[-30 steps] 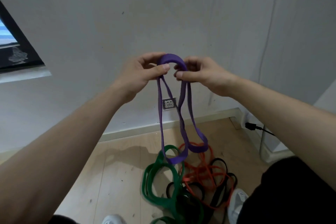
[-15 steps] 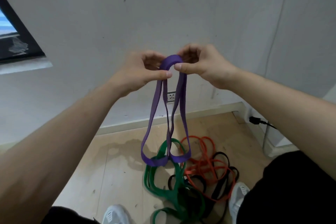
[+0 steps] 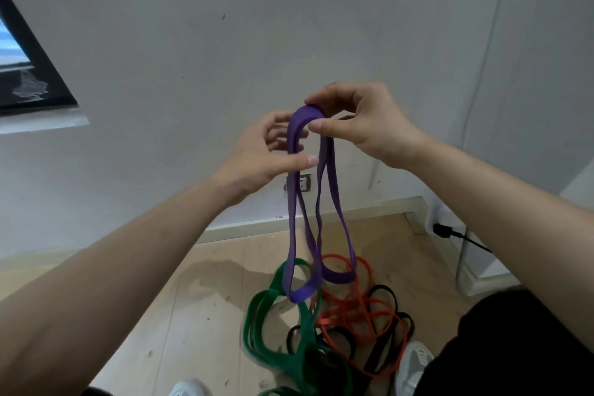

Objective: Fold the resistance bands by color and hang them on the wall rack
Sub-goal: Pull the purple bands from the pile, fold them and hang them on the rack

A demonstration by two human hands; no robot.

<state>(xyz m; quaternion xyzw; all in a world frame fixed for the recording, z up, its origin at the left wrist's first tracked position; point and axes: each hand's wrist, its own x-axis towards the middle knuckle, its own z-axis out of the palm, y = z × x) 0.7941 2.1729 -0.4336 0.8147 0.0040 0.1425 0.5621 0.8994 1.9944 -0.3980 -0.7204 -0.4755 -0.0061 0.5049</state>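
Observation:
A purple resistance band [image 3: 321, 212], doubled over, hangs in front of the white wall. My right hand [image 3: 360, 120] pinches its top bend between thumb and fingers. My left hand [image 3: 266, 151] is lower, with its thumb in front of the left strands and its fingers behind them. The band's two lower loops dangle just above the floor. Under them lie green bands [image 3: 273, 325], orange bands [image 3: 353, 309] and black bands [image 3: 382, 350] in a tangled pile. No wall rack is in view.
A wall socket [image 3: 303, 182] sits low on the wall behind the band. A black plug and cable [image 3: 450, 233] run at the right by a white metal leg [image 3: 463, 254]. My white shoes [image 3: 414, 363] flank the pile on the wooden floor.
My left hand has slid down from the band's top to the left strands. My right hand now holds the top bend alone. The hanging loops have swung to the right.

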